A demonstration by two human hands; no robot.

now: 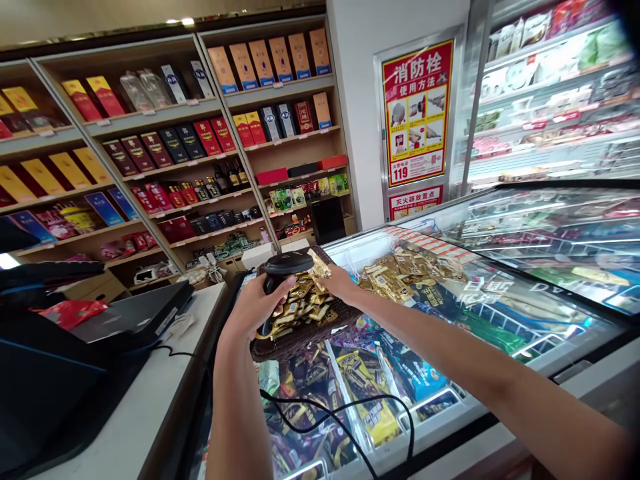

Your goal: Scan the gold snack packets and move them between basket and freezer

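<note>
Left fingers (287, 287) around black scanner (290, 263), roughly level lengthwise, aimed rightward; right fingers (334, 275) around slanted gold packet (318, 264)

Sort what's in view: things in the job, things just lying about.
Likely job: black scanner in the left hand; gold packet in the right hand; woven basket with more packets.

Lying about: red plastic; orange boxes; yellow bag.
</note>
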